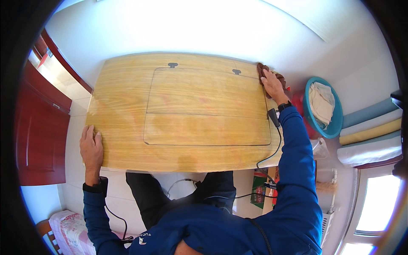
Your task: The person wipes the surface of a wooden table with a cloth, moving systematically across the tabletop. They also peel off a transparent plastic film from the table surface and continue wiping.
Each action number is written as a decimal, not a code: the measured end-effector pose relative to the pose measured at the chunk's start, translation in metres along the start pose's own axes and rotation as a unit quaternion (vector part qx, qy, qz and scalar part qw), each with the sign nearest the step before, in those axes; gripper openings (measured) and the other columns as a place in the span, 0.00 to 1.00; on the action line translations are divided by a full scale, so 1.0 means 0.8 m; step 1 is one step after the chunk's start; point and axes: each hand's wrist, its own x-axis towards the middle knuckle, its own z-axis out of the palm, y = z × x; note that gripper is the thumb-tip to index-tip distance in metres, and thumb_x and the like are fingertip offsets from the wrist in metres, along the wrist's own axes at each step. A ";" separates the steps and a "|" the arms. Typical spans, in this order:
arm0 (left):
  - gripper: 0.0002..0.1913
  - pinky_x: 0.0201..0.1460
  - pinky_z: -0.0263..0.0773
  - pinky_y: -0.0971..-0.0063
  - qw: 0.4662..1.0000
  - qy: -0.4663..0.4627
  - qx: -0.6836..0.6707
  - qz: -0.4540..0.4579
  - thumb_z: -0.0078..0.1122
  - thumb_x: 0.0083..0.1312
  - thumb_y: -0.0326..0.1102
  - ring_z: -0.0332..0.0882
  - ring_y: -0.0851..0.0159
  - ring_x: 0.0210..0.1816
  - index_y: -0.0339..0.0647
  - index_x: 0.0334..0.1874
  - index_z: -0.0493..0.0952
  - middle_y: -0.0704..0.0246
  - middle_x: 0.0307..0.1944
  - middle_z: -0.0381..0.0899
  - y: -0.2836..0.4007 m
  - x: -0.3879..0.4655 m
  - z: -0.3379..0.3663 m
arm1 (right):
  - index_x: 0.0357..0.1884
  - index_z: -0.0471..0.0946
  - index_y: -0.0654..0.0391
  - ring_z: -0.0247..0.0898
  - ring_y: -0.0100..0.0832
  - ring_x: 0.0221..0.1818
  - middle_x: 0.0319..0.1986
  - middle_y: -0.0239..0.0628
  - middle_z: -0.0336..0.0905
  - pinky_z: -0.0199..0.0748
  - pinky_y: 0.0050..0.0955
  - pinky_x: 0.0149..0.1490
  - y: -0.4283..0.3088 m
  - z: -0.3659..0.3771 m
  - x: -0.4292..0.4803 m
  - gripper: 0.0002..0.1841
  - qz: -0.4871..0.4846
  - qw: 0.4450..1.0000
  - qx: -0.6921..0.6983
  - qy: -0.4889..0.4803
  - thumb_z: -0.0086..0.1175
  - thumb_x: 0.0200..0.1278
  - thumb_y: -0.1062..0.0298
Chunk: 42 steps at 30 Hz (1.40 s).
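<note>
A wood-grain table (204, 98) with a hinged rectangular panel (207, 127) set in its top lies before me. My right hand (273, 83) is at the far right corner, pressing on a crumpled brown cloth (263, 68) with its fingers over it. At the left edge of the tabletop rests my left hand (91, 145), palm down, with nothing visible in it. Two dark hinges (172, 65) show along the far side of the panel.
To the right of the table stands a teal basin (338, 111) holding pale cloth (321, 102). Rolled fabrics (369, 130) lie farther right. Cables run from devices at both wrists. A red door (43, 127) is at the left, and a wall meets the table's far edge.
</note>
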 end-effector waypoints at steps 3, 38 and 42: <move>0.21 0.73 0.68 0.55 1.000 0.004 0.009 0.002 0.58 0.75 0.37 0.74 0.41 0.68 0.33 0.66 0.78 0.49 0.70 0.76 0.001 0.000 0.001 | 0.76 0.70 0.58 0.62 0.56 0.77 0.74 0.56 0.69 0.59 0.46 0.80 -0.025 0.006 0.007 0.28 -0.068 0.996 0.056 0.014 0.49 0.79 0.57; 0.23 0.75 0.67 0.60 1.000 -0.020 -0.017 -0.010 0.54 0.78 0.42 0.73 0.46 0.71 0.33 0.67 0.78 0.51 0.71 0.76 -0.010 0.007 0.001 | 0.82 0.62 0.35 0.54 0.53 0.82 0.82 0.41 0.59 0.47 0.77 0.77 -0.048 -0.055 -0.141 0.33 0.076 0.989 -0.108 -0.066 0.37 0.80 0.39; 0.23 0.74 0.67 0.61 0.999 -0.024 -0.024 -0.002 0.54 0.78 0.42 0.74 0.47 0.71 0.34 0.67 0.78 0.53 0.70 0.77 -0.014 0.010 0.004 | 0.79 0.68 0.39 0.62 0.52 0.78 0.77 0.44 0.68 0.56 0.74 0.75 -0.050 -0.076 -0.228 0.29 0.047 0.995 -0.085 -0.014 0.43 0.80 0.46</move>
